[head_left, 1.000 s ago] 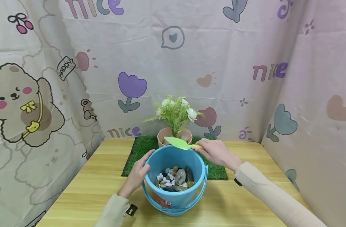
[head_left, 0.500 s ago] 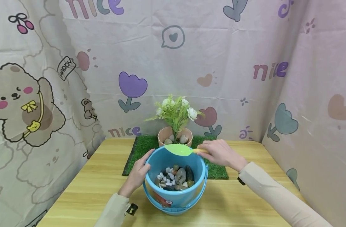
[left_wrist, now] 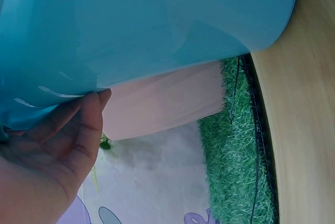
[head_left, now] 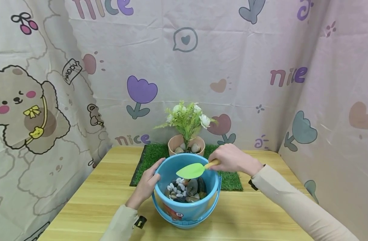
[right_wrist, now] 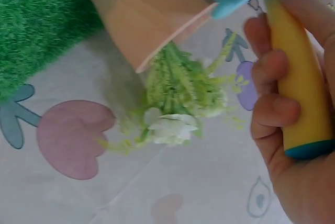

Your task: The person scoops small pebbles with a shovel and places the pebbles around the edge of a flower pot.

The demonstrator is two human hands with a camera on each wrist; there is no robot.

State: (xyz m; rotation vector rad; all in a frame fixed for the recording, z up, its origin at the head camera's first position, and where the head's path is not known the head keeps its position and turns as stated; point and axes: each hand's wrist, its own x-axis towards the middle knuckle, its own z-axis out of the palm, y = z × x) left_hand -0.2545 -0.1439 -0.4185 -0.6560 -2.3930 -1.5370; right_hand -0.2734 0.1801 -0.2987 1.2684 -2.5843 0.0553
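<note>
A blue bucket with its handle hanging down holds white pebbles and larger dark stones. At its left side my left hand grips the rim; in the left wrist view the fingers lie against the outer wall. My right hand holds a small garden trowel by its yellow handle, fingers curled round it. The trowel's green blade is over the bucket's opening, above the stones, pointing left, with nothing visible on it.
Right behind the bucket stands a pink flowerpot with a white-flowered plant and several stones. The pot is on a green turf mat on the wooden table. A patterned cloth hangs behind and at both sides.
The trowel has come down and nearer, from above the bucket's far rim to over its opening, its blade turning on the way. My left hand has stayed on the rim.
</note>
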